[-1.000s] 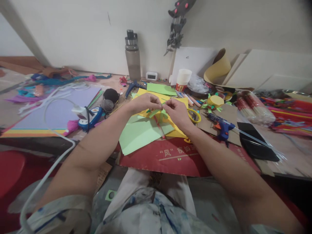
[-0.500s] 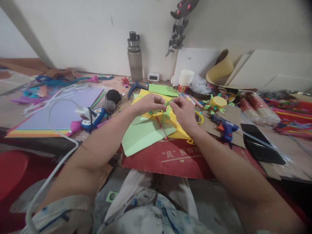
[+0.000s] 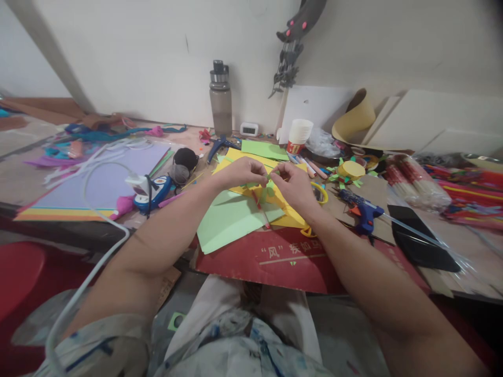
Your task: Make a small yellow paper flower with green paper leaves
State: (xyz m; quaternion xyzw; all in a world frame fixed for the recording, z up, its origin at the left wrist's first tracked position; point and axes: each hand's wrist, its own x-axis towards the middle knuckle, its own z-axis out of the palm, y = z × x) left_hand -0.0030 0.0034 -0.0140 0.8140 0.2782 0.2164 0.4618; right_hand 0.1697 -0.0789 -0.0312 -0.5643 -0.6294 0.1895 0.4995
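Note:
Over a pile of coloured paper, my left hand (image 3: 249,172) and my right hand (image 3: 293,183) meet, fingertips almost touching. Both pinch a small green paper piece (image 3: 270,178), whose shape is mostly covered by the fingers. Below them lie yellow paper (image 3: 291,213), a pale green sheet (image 3: 226,225) and a thin red pencil or pen (image 3: 261,208). Yellow-handled scissors (image 3: 324,192) rest beside my right wrist, partly covered by it.
A blue glue gun (image 3: 366,215) and a yellow round piece with green paper tabs (image 3: 351,171) are on the right. Behind stand paper cups (image 3: 301,133) and a bottle (image 3: 221,104). A blue power strip (image 3: 157,192) with a white cable lies left, near lilac sheets (image 3: 118,173).
The view has tilted up slightly, so the scene sits a little lower. My fingers have shifted slightly around the green paper piece; both hands stay pinched together.

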